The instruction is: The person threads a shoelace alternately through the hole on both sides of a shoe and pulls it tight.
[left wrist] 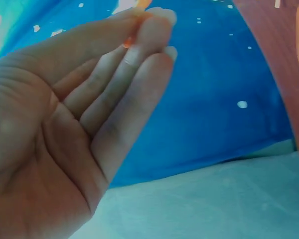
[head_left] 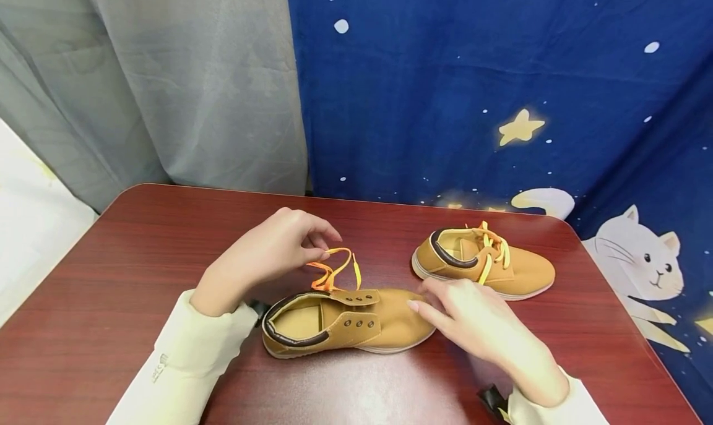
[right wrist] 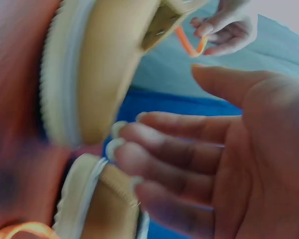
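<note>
A tan lace-up shoe (head_left: 401, 317) with a dark padded collar lies lengthwise before me, toe to the right. Its visible eyelets hold no lace. Behind it, an orange-yellow shoelace (head_left: 328, 281) hangs in loops from my left hand (head_left: 273, 245), pinched between thumb and fingertips. In the left wrist view, only a bit of orange shows at those fingertips. My right hand (head_left: 473, 317) is at the shoe's toe with its fingers extended and nothing in its grasp. The right wrist view shows its fingers (right wrist: 164, 159) beside the shoe (right wrist: 109, 64); whether they touch it I cannot tell.
A matching shoe (head_left: 526, 270), laced in yellow-orange, stands at the back right, partly behind my right hand. Both shoes are on a reddish-brown table (head_left: 100, 301). Grey (head_left: 211, 91) and blue patterned curtains (head_left: 418, 103) hang behind its far edge.
</note>
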